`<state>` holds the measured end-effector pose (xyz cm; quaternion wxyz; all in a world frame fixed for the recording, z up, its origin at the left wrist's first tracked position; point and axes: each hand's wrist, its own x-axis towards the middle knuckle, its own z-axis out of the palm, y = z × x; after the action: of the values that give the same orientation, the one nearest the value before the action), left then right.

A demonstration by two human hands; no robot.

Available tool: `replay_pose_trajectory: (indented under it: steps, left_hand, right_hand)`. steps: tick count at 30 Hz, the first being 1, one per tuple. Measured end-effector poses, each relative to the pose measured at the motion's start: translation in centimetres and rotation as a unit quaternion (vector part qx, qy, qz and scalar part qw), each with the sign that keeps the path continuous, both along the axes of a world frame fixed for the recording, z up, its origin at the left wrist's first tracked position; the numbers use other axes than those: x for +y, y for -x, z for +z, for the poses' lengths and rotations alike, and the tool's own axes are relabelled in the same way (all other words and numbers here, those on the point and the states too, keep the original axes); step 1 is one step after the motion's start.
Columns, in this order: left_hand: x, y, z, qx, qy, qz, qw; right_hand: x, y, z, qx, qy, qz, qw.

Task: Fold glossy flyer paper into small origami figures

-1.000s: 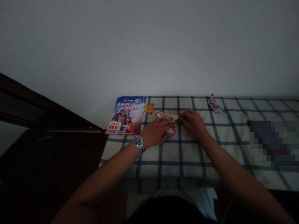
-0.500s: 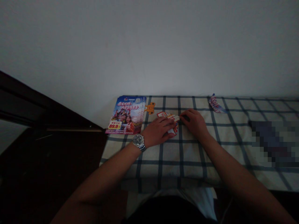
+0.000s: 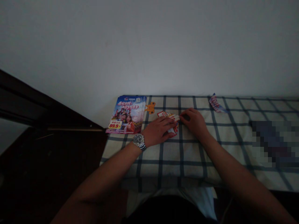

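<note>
A folded paper flyer, printed red, white and several other colours, lies on the checked cloth in front of me. My left hand rests flat over it, fingers stretched out and thumb apart, covering much of the paper. At the paper's right tip, my right hand is closed in a pinch on its narrow end. Left of my hands sits a stack of printed flyers, blue at the top and pink at the bottom. A silver watch is on my left wrist.
An orange bear-shaped picture lies beside the stack. Farther right, near the wall, is a torn or folded piece of printed paper. A blurred-out dark object lies on the right of the checked cloth. Dark furniture stands at left.
Both hands stay in nearly the same place on the folded flyer. Only very slight finger movement shows.
</note>
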<state>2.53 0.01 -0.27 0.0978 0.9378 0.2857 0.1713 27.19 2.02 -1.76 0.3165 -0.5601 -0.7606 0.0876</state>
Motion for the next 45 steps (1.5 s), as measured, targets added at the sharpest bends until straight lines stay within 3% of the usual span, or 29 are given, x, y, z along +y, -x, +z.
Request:
replay_pose_trajectory:
  steps: [17, 35, 45]
  left_hand:
    - [0.1, 0.2, -0.2, 0.016, -0.003, 0.006, 1.000]
    - [0.1, 0.3, -0.1, 0.026, -0.008, 0.011, 1.000]
    - [0.1, 0.2, 0.0, 0.019, -0.004, 0.012, 1.000]
  right_hand:
    - [-0.7, -1.0, -0.2, 0.013, 0.002, 0.062, 0.998]
    - [-1.6, -0.7, 0.2, -0.023, 0.003, 0.070, 0.997]
    - [-2.3, -0.6, 1.2, -0.069, 0.001, 0.109, 0.992]
